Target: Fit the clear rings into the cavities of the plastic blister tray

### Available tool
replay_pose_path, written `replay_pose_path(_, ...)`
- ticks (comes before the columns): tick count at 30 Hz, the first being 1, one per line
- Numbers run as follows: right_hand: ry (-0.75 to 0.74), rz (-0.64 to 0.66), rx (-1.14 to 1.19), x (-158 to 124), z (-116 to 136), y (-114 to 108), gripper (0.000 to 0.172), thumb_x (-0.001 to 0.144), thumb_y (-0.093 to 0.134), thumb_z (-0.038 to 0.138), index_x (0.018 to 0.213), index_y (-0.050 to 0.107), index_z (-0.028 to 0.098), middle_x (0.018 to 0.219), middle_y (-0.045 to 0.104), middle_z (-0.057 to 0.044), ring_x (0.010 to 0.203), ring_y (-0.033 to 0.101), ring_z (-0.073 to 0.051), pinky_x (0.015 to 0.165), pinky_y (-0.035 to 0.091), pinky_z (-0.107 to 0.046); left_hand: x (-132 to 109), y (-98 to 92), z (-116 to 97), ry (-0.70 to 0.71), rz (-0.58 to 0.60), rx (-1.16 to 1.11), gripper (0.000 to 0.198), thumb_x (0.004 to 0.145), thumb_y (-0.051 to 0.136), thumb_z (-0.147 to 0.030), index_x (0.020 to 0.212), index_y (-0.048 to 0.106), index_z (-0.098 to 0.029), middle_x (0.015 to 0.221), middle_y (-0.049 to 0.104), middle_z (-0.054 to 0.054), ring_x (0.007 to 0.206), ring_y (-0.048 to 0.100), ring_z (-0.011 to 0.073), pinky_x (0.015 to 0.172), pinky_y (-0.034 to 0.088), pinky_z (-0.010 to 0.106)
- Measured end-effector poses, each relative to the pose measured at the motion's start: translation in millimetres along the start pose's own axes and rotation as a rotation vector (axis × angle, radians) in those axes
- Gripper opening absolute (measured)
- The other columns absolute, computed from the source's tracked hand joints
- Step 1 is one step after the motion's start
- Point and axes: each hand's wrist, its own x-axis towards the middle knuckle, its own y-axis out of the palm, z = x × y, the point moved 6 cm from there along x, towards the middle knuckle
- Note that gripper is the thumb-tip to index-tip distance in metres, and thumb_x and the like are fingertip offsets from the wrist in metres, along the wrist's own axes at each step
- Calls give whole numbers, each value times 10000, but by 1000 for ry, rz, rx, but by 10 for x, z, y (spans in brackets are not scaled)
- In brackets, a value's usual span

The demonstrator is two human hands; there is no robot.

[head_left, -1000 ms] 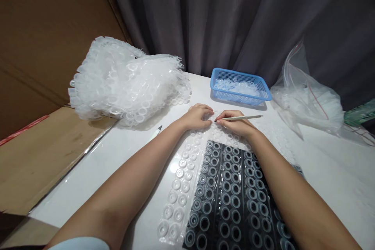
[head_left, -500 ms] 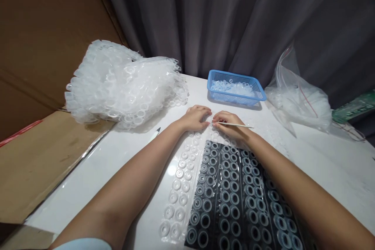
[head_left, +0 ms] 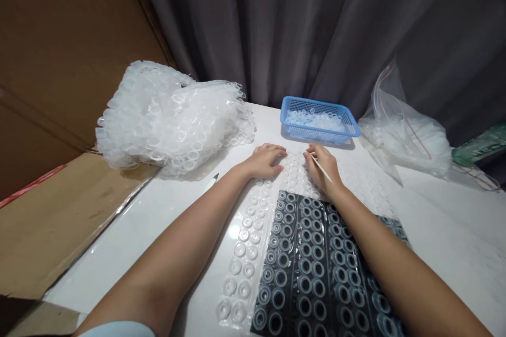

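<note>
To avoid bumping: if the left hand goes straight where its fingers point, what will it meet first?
Most likely the right hand, which holds a thin stick, though one view leaves depth unclear.

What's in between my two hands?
In the head view, a clear strip of little round pieces lies between your left hand and your right hand.

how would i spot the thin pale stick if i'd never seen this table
On the white table, find the flat black sheet bearing rows of translucent plastic rings. Just beyond it, the person's right hand holds the thin, pale, straight stick, unlike the white, dark-tipped tool lying beside the left forearm.
</note>
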Motion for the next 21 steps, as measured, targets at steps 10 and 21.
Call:
replay_pose_path(10, 99, 469, 316, -161, 133, 185, 131, 792, 605, 313, 833, 671, 208, 825, 682, -18, 763, 603, -167, 686, 449, -279, -34, -31, -32, -10, 65, -32, 629, 680, 593, -376, 1271, 493, -190, 1415, 441, 74, 1312, 314, 308, 1079, 241, 464)
replay_pose_path(21, 88, 467, 289, -145, 128, 171, 114, 794, 606, 297, 825, 684, 220, 838, 696, -25, 768, 610, -171, 702, 458, -302, -24, -18, -36, -3, 61, -24, 630, 680, 591, -371, 1270, 492, -174, 1416, 440, 85, 1312, 317, 305, 1078, 247, 463)
